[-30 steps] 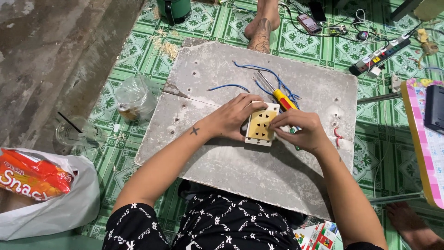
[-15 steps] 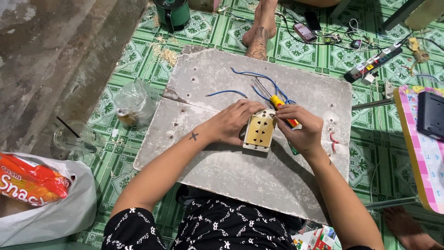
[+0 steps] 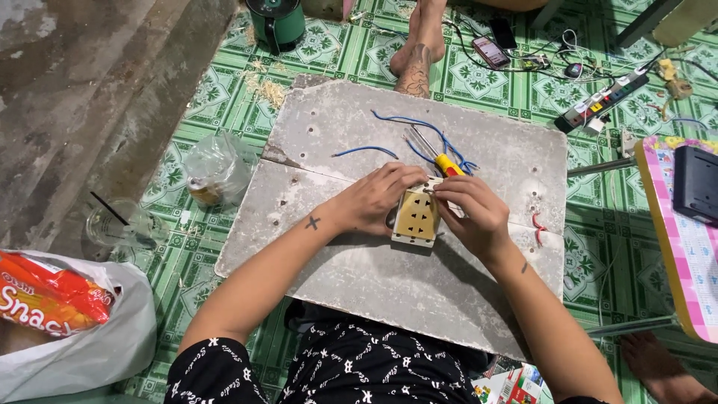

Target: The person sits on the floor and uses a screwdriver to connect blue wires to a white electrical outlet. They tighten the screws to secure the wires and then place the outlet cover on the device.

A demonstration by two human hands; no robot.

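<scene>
The beige socket plate (image 3: 417, 217) lies face-up at the centre of the grey board (image 3: 359, 277). The left hand (image 3: 378, 200) is closed on its left edge. The right hand (image 3: 473, 213) pinches its upper right corner (fingers curled). A yellow-handled screwdriver (image 3: 446, 164) and blue wires (image 3: 419, 131) lie just beyond.

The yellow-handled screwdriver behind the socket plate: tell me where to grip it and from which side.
Grip the screwdriver by its yellow handle, probably coming from the far right. The handle is the thick, exposed part; its near end is hidden behind the right hand and the beige socket plate, which the left hand also holds. Blue wires and the thin shaft crowd the far-left side.
</scene>
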